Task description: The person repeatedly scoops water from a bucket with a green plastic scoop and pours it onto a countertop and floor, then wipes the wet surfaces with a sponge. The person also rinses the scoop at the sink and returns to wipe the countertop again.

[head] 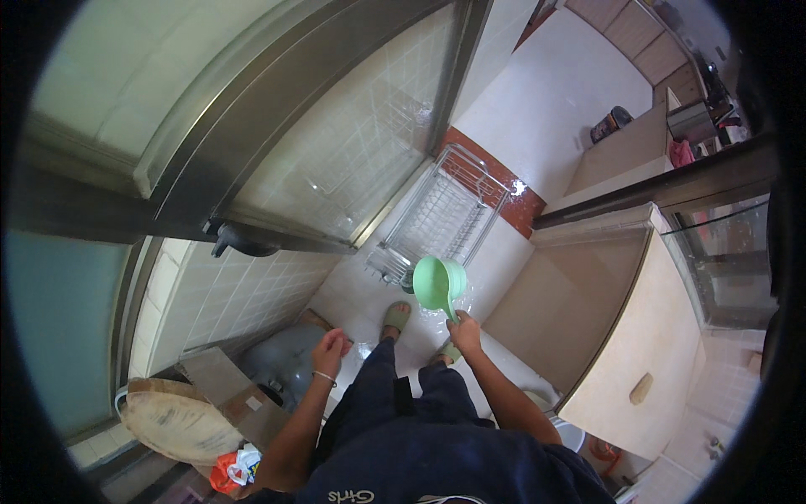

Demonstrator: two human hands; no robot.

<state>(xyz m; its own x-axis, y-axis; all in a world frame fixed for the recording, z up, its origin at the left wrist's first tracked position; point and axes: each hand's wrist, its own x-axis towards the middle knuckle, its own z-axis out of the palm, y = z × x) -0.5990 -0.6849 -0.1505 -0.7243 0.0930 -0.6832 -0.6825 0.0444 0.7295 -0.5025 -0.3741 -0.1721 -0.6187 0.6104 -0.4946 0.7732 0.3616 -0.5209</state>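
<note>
A light green plastic water dipper (439, 281) is in my right hand (465, 334), gripped by its handle. Its bowl is tilted so that the inside shows, and I see no water in it. Beyond the dipper a metal wire dish rack (441, 217) lies on the wet tiled floor, close to the red-brown threshold strip (526, 211). A small dark round thing (407, 281) sits at the rack's near end, partly behind the dipper. My left hand (332, 348) hangs free with loosely bent fingers, nearest to a grey plastic-covered object (283, 356).
On the left stands a metal-framed glass door (352, 138) with a black handle (242, 242). Cardboard (230, 387) and a round wooden board (176, 422) lean at lower left. To the right is a pale cabinet or counter (636, 353). A bucket (611, 124) stands beyond the threshold.
</note>
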